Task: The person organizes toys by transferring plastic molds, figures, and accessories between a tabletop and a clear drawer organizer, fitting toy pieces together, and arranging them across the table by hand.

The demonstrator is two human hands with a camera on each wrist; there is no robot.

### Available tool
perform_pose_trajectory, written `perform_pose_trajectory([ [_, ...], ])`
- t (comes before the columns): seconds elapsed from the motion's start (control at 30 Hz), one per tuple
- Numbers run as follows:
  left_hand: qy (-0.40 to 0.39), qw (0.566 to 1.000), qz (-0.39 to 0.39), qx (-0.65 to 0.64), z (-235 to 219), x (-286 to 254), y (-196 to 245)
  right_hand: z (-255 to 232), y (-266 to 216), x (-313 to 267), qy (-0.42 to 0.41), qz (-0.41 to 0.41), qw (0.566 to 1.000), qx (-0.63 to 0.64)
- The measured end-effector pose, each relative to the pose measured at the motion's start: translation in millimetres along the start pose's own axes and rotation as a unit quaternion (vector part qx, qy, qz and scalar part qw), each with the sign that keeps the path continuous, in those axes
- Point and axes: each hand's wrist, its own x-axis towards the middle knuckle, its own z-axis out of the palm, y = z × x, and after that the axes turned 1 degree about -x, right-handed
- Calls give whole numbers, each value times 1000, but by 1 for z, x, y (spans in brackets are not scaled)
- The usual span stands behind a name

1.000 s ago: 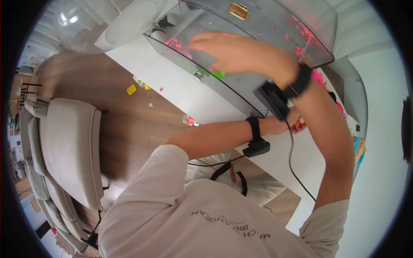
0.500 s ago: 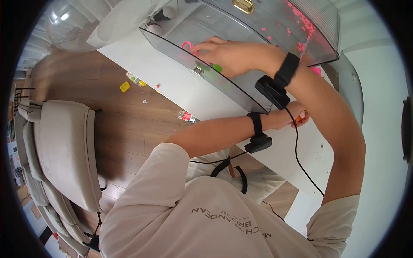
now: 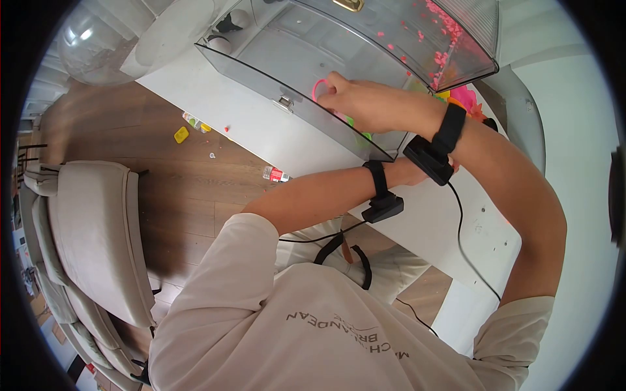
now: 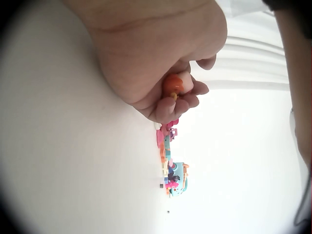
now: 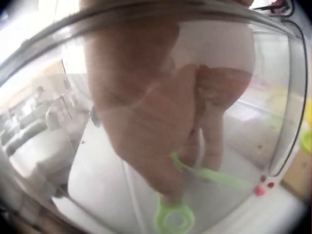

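Note:
My right hand [image 3: 368, 104] reaches into a see-through bin [image 3: 306, 107], fingers bent downward. A pink loop [image 3: 319, 89] sticks out at its thumb and bent finger, which pinch it. Beneath the palm lies a light green plastic piece [image 3: 365, 136]; the right wrist view, through the bin's wall, shows its round ring [image 5: 174, 219] under the fingertips and a long green strip [image 5: 222, 178] beside them. My left hand [image 4: 161, 63] is low over the white table, its fingers curled around a small orange toy [image 4: 173, 85] with a yellow bit. In the head view the right wrist camera partly covers that hand.
The bin's smoky lid [image 3: 391, 39] stands raised, with pink crumbs [image 3: 447, 26] on it. A clear dome [image 3: 91, 42] is at the left. Colourful toys [image 3: 466, 98] stand behind my right forearm. On the floor lie a small bottle [image 3: 275, 174] and a yellow piece [image 3: 181, 135].
My right hand has drawn back toward the bin's near right corner, and the pink loop and green piece have come with it. The left hand still grips the orange toy.

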Motion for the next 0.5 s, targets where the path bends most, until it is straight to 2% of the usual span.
perform_pose_trajectory([
  [0.03, 0, 1000, -1, 0, -2, 0, -3, 1, -2, -2, 0, 1, 1000, 0],
  [0.1, -29, 993, 76, 86, -1, -4, -1, 2, -3, -8, 5, -14, 999, 44],
  [0.23, -12, 999, 32, 26, 0, -5, -2, 5, 0, -13, 20, -45, 995, 90],
  [0.3, -24, 993, 39, 107, 0, -4, 0, -1, -5, -12, 8, -17, 996, 83],
  [0.33, -24, 993, 39, 108, -1, -4, 1, 0, -7, -11, 8, -16, 996, 82],
  [0.4, -69, 995, 41, 66, -1, -6, 7, 3, -7, -9, 22, 10, 998, 53],
  [0.43, -69, 995, 41, 66, -1, -6, 6, 4, -7, -9, 21, 10, 998, 53],
  [0.5, -71, 997, 41, -14, -2, -6, 1, 5, -7, -10, 53, -4, 997, 63],
])
